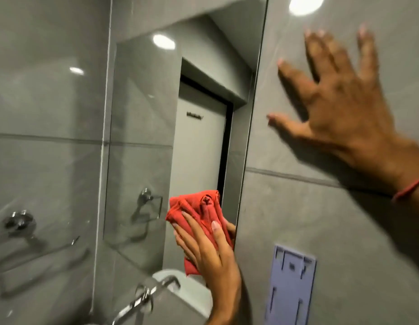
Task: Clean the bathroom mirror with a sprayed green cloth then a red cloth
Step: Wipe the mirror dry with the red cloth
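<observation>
Red cloth (199, 207) bunched on mirror (142, 137), lower centre of frame, under our left hand (203, 249), fingers flat, pressing. Right hand (339, 109) spread open on wall (297, 207), upper right. We judge cloth soft, light; glass slick, fragile: keep palm over the bunch.

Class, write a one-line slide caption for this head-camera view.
Left hand presses red cloth on mirror; right hand spread over wall.

Left hand (203, 249) flat, right hand (339, 99) raised, fingers splayed
</observation>
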A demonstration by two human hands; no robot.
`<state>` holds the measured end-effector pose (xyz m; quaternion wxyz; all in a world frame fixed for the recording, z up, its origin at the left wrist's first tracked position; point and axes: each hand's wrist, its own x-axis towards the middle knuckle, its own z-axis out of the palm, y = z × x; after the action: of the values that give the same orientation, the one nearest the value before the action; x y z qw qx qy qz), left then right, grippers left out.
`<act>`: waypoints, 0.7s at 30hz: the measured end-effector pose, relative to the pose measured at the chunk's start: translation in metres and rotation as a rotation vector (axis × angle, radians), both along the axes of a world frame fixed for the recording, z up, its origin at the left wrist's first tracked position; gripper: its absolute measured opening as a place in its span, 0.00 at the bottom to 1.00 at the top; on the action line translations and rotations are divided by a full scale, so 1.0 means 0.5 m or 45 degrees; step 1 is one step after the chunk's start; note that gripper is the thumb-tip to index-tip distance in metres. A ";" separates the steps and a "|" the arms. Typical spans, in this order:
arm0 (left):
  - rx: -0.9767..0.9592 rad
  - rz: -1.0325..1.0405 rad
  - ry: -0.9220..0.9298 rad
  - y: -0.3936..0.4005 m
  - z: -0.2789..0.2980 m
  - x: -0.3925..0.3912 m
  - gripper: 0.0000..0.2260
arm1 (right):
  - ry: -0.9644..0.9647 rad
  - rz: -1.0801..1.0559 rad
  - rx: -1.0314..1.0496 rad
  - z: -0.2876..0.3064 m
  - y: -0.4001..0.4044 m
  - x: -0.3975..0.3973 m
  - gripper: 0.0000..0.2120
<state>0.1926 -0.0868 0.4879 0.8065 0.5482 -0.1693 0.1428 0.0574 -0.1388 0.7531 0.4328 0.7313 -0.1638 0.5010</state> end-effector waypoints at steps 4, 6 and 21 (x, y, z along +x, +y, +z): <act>0.001 0.029 -0.352 0.007 0.277 0.026 0.33 | -0.079 0.388 0.096 0.009 0.018 -0.020 0.37; 0.012 0.093 -0.539 0.013 0.425 0.033 0.31 | -0.200 0.623 0.089 0.007 0.011 -0.025 0.33; 0.019 -0.393 -1.868 0.073 0.607 -0.136 0.36 | -0.697 1.983 1.431 0.079 0.104 -0.146 0.27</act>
<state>0.1245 -0.0504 0.7915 0.4937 0.2879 -0.7395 0.3556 -0.0157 -0.0870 0.7926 -0.4779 0.5925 0.0541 0.6462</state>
